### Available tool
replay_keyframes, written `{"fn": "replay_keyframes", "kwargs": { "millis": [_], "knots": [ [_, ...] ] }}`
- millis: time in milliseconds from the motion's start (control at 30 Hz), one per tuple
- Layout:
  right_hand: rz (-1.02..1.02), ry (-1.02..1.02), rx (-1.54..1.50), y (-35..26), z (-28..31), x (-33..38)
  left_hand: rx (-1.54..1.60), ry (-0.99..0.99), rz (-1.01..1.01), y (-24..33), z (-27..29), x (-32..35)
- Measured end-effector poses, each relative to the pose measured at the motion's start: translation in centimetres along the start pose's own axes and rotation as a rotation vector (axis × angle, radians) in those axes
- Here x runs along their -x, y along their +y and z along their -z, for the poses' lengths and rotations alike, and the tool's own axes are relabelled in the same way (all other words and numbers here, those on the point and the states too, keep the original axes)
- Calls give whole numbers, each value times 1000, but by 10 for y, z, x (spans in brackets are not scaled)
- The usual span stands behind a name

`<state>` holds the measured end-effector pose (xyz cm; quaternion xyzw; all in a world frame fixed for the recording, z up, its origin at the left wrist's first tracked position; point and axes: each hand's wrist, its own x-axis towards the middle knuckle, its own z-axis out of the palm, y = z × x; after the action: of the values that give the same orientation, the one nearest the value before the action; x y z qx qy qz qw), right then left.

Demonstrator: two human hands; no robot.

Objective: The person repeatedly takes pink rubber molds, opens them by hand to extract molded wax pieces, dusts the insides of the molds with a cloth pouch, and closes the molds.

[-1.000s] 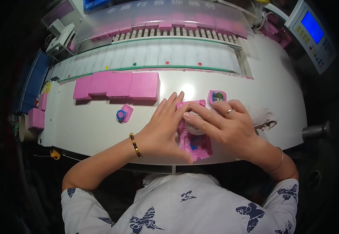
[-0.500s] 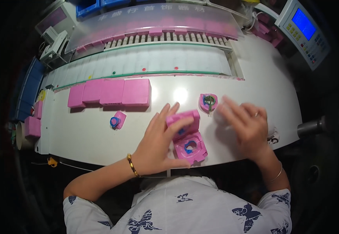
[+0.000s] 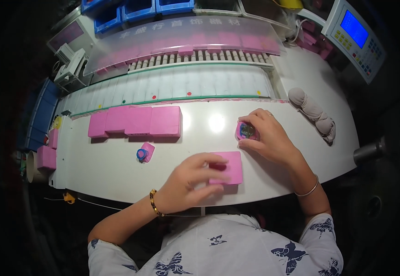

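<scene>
A square pink block, closed up, lies on the white table near the front edge. My left hand is over its left side, fingers spread and slightly blurred; I see no grip on the block. Farther right, my right hand has its thumb and fingers around a small pink mould piece with blue and dark green parts on it. The hand hides part of that piece. Left of the block lies another small pink piece with a blue ring-shaped part on it.
A row of pink blocks stands at the left. Behind it run a glass-covered strip and a roller track under a clear cover. A lumpy grey cloth roll lies at the right, below a control panel. Blue bins stand at the back.
The pink mould, open with blue inside before, is now a closed block. My right hand has come onto the small pink piece. The grey roll, mostly hidden before, now lies farther back.
</scene>
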<state>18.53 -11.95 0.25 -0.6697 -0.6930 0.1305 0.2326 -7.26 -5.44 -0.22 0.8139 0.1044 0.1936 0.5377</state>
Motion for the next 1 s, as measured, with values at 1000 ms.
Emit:
{"fn": "replay_keyframes", "kwargs": {
  "millis": [1000],
  "knots": [
    [-80,150,-956,-20,-14,-34,116,273,12,-34,29,-77]
  ]
}}
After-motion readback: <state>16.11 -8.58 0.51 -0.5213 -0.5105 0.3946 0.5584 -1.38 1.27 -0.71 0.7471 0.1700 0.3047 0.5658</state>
